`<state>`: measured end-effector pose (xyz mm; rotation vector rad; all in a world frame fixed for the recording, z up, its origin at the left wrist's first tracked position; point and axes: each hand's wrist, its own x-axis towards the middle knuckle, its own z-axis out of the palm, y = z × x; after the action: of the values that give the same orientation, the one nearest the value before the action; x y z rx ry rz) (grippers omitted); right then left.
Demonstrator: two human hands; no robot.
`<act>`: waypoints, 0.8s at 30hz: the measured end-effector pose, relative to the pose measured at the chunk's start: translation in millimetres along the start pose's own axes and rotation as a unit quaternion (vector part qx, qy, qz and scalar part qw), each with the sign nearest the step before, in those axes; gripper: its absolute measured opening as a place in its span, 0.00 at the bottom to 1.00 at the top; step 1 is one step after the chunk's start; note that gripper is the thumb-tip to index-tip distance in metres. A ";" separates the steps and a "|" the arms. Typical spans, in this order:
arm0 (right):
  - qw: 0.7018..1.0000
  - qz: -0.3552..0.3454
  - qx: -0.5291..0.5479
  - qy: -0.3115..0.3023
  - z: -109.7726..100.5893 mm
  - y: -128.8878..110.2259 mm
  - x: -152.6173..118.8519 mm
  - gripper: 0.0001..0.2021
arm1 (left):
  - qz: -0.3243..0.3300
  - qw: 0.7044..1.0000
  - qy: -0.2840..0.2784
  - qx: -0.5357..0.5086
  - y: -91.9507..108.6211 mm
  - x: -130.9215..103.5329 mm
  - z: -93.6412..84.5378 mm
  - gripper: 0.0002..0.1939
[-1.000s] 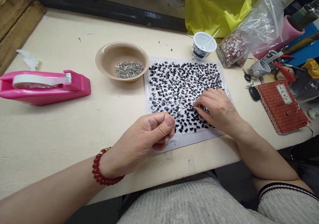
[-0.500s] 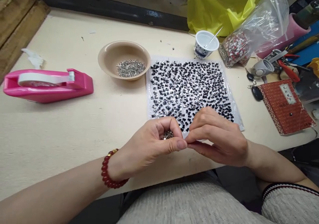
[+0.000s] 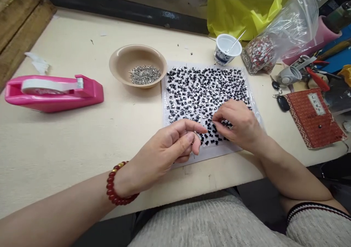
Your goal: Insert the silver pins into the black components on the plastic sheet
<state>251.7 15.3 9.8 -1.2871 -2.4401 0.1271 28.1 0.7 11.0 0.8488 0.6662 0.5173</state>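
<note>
My left hand (image 3: 178,144) is half-curled over the near left edge of a white sheet (image 3: 189,159). Small metal pins showed in its palm a moment ago; the fingers now mostly hide them. On the sheet lie rows of small black shiny pieces (image 3: 189,89), many with a thin metal pin standing up. My right hand (image 3: 237,124) is over the sheet's right half, thumb and forefinger pinched close to the black pieces. What the pinch holds is too small to make out. A beige bowl (image 3: 117,62) containing a heap of metal pins (image 3: 145,75) stands left of the sheet.
A pink tape dispenser (image 3: 55,95) lies at the left. Behind the sheet stands a small cup (image 3: 223,55) with a thin stick in it. To the right are a clear bag of red and white pieces (image 3: 259,53), keys (image 3: 282,102) and a red pouch (image 3: 315,117).
My right hand has moved away from my left fingertips, forward onto the black pieces. My left hand has turned and its forefinger has stretched out, covering the pins in the palm.
</note>
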 end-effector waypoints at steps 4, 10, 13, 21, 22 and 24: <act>0.998 -0.007 -0.055 -0.035 5.6 -3.1 1.4 0.06 | -0.022 0.999 0.029 -0.003 2.6 1.7 -1.9 0.09; 0.992 -0.031 -0.110 -0.045 7.1 -5.2 5.2 0.09 | 0.006 0.998 0.054 0.020 4.6 0.6 -3.0 0.16; 0.990 -0.039 -0.124 -0.047 7.8 -4.2 5.5 0.08 | 0.006 0.998 0.054 -0.006 4.0 -0.8 -2.1 0.11; 0.988 -0.037 -0.140 -0.049 7.9 -4.4 5.9 0.09 | -0.002 0.999 0.029 -0.032 3.3 0.5 -0.8 0.05; 0.988 -0.038 -0.140 -0.050 7.9 -4.3 6.0 0.08 | -0.009 0.999 0.026 -0.031 3.5 0.6 -1.2 0.07; 0.988 -0.036 -0.142 -0.051 7.9 -4.4 6.4 0.08 | -0.017 0.999 0.022 -0.027 4.0 0.4 -2.2 0.10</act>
<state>242.2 18.7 5.4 -1.3321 -2.6634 -0.1855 26.2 4.3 13.0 0.7761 0.7038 0.5226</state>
